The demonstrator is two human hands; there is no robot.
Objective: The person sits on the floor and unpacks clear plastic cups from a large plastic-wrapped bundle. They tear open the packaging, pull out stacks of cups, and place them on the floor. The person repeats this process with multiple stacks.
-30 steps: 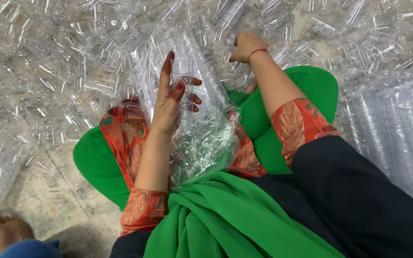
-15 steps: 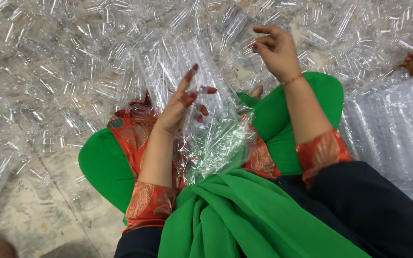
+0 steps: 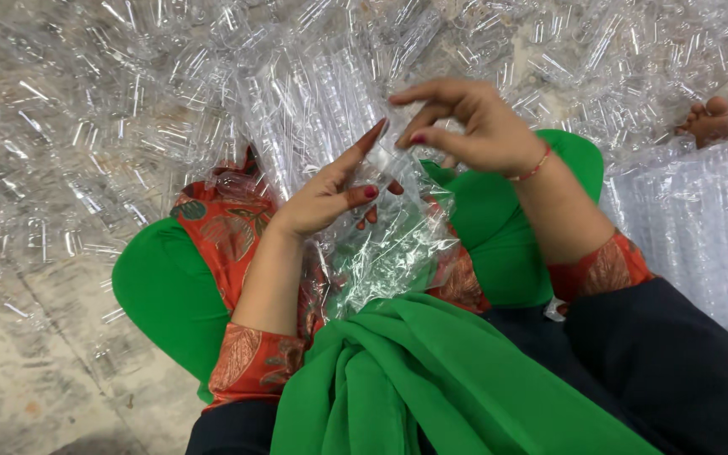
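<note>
A small clear plastic tube (image 3: 387, 165) is pinched in the right hand (image 3: 473, 126), grip pressed together. The left hand (image 3: 330, 192) is kept spread, fingertips against a clear plastic bag (image 3: 381, 253) at 6 o'clock of the tube. Loose tubes (image 3: 86, 126) are scattered over the floor (image 3: 18, 396).

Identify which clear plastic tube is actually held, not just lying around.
The clear tube pinched in the right hand fingers over the lap, beside the left hand; the other tubes lie loose on the floor.

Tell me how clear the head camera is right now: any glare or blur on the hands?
Head view: both hands sharp, left hand and right hand evenly lit, no hard shadows; white glare speckles the clear plastic tubes, so single pieces merge; the crinkled plastic bag glints too.
</note>
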